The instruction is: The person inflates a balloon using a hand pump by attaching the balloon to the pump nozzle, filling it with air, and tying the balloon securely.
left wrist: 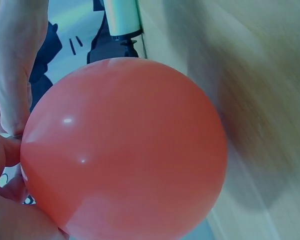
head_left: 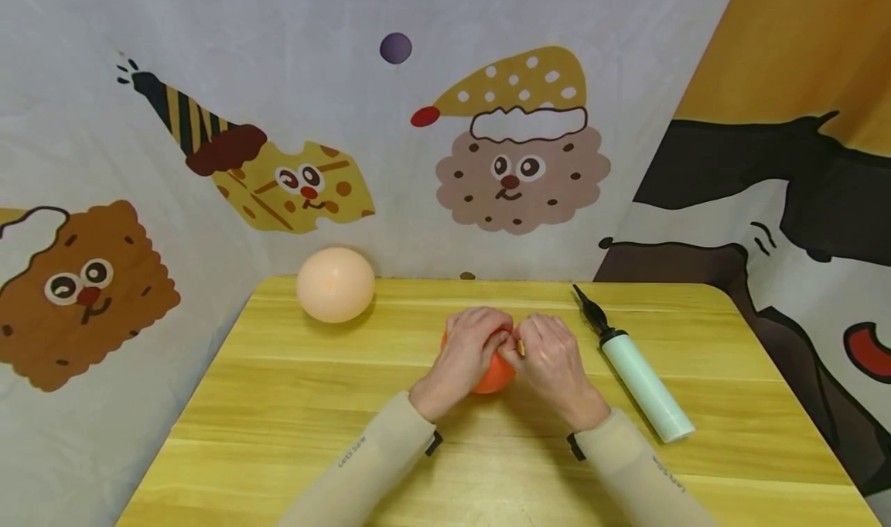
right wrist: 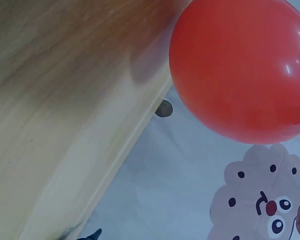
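Note:
An inflated red-orange balloon is between the two hands at the middle of the table, partly covered by them in the head view. My left hand lies over its upper left side, fingers curled at the neck end. From the right, my right hand pinches at the same end, its fingertips close to the left ones. The left wrist view shows the balloon round and taut, with fingers meeting at its left side. The neck itself is hidden by the fingers. In the right wrist view the balloon fills the upper right.
A peach balloon rests at the table's back left. To the right of the hands lies a mint-green hand pump with a black nozzle pointing to the back. A cloth with cartoon prints hangs behind the wooden table.

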`<state>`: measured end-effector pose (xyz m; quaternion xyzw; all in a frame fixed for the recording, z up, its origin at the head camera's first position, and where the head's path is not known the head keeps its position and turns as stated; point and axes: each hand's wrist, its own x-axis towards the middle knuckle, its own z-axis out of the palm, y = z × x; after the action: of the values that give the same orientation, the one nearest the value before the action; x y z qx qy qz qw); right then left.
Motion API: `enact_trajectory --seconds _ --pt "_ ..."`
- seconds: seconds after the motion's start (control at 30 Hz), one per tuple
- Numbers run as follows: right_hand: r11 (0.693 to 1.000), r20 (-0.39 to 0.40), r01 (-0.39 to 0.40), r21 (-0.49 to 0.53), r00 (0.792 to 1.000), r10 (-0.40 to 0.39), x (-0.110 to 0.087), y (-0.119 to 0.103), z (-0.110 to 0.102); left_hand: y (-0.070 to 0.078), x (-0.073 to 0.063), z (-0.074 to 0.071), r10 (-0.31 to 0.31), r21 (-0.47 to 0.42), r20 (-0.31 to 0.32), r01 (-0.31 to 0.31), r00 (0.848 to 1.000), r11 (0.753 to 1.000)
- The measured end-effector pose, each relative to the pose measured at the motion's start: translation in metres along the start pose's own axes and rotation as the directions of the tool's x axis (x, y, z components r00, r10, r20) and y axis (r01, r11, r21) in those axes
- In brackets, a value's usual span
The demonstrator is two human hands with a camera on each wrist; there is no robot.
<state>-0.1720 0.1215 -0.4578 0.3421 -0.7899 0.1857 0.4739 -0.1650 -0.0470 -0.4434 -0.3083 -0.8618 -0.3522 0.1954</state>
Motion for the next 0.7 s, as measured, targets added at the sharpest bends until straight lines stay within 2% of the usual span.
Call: enact_trajectory --seconds 0.23,0.47,0.53,0.6,0.67,0.7 --pt "1.000 -0.009 0.003 -0.003 1.000 -0.003 -0.003 0.000 0.003 0.001 0.000 0.001 0.003 0.040 0.029 -0.004 1.000 0.999" --pt "1.000 -0.011 0.004 -0.006 1.000 -0.004 -0.004 -0.003 0.001 -0.004 -0.001 0.000 -0.006 0.022 0.036 0.005 0.999 1.000" --pt "1.000 0.012 -0.002 0.006 1.000 0.002 -0.003 -0.004 0.000 -0.006 -0.001 -0.001 -0.030 -0.019 0.037 0.030 0.999 0.999" --pt "1.000 0.045 -0.018 0.025 0.999 0.017 -0.003 -0.005 -0.002 -0.008 -0.002 -0.001 -0.062 -0.095 0.050 0.067 0.997 0.993" --pt "0.998 0.079 -0.041 0.046 0.996 0.037 -0.003 -0.007 -0.004 -0.012 -0.003 0.000 -0.120 -0.200 0.079 0.133 0.990 0.971" --pt "0.997 0.094 -0.053 0.058 0.994 0.048 -0.003 -0.007 -0.004 -0.012 -0.003 -0.001 -0.148 -0.260 0.102 0.170 0.984 0.950"
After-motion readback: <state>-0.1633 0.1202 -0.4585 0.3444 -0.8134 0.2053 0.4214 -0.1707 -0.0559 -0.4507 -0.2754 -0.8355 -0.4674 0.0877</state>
